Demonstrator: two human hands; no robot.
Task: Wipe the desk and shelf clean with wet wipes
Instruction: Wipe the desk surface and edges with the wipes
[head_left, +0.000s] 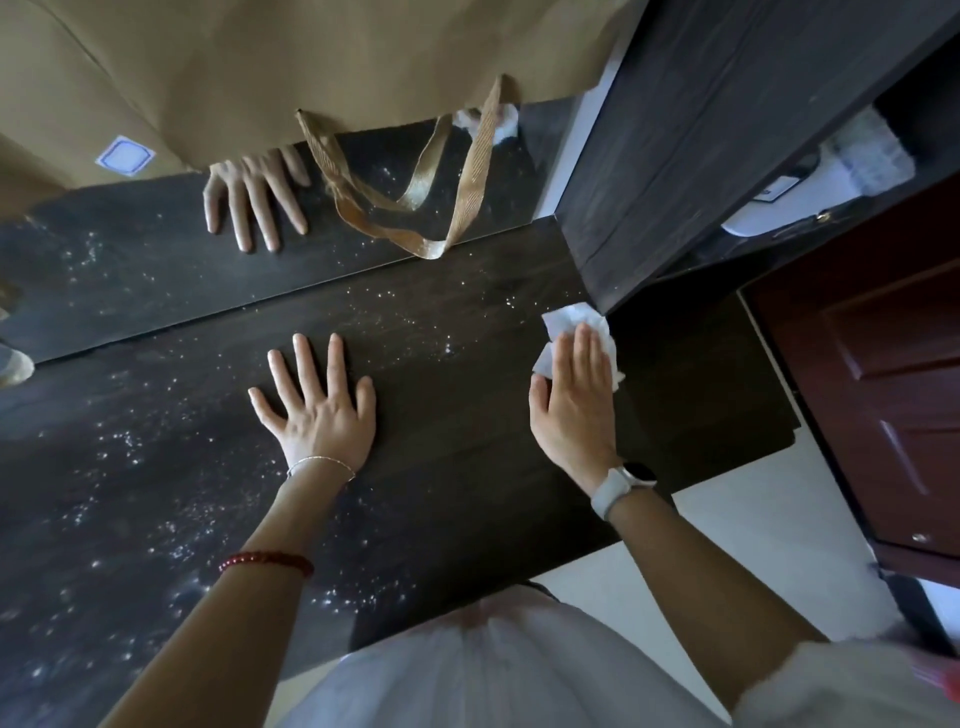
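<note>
The dark wooden desk (467, 426) is speckled with white dust, mostly on its left and middle parts. My left hand (317, 400) lies flat on it, fingers spread, holding nothing. My right hand (574, 400) presses a crumpled white wet wipe (563, 319) flat against the desk near its back right corner, with the fingers extended over the wipe. The dark shelf unit (727, 130) rises just behind and right of the wipe.
A mirror (130, 270) stands along the desk's back edge and reflects my left hand. A tan curtain (311, 62) with a hanging woven strap (436, 228) drapes above it. A dark red door (883, 374) stands at right. The shelf holds white items (852, 161).
</note>
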